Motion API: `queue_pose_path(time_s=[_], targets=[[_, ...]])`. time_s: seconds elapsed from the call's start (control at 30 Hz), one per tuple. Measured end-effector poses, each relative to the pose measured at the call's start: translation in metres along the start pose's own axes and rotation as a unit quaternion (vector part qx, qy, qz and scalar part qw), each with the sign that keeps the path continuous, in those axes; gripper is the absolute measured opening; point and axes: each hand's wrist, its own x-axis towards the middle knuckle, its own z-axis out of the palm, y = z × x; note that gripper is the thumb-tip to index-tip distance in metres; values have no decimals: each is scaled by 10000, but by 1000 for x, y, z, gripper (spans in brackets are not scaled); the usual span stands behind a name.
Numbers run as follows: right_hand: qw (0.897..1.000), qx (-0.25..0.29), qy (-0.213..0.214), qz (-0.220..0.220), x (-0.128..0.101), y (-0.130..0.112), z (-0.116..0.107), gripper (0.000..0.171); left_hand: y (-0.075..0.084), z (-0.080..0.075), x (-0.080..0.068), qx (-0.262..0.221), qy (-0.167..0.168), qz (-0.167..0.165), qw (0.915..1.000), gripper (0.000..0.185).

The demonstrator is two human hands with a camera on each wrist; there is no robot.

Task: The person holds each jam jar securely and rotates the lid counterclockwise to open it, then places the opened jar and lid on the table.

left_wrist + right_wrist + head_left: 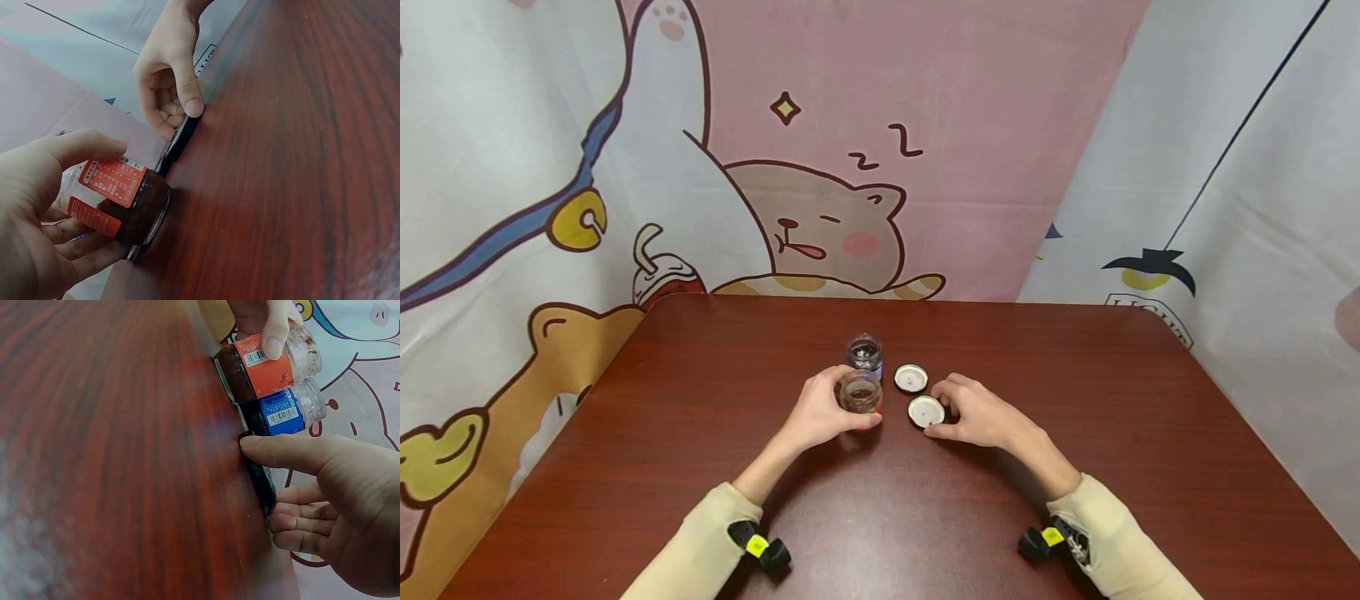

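My left hand (822, 410) grips an uncapped glass jar (860, 393) with a red label, thumb on one side and fingers on the other. Dark contents fill its lower part, and it stands upright on the table in the right wrist view. Right behind it is a second open jar (282, 414) with a blue label. My right hand (981, 413) pinches the rim of the nearer jar lid (927, 411), which lies with its white inside up. Another lid (911, 378), also white side up, lies just beyond, close to the blue-labelled jar.
A dark reddish-brown wooden table (1075, 392) carries the jars and lids. Behind it hangs a cartoon-printed cloth (985, 167), reaching down to the table's back edge.
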Motion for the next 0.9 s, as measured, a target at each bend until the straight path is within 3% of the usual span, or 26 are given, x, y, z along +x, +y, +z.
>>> queue_pose_path(time_s=[0.9], targets=[[9999, -86, 33, 134, 1, 2, 3, 42, 2, 1, -1, -184, -333, -305, 9988, 61]])
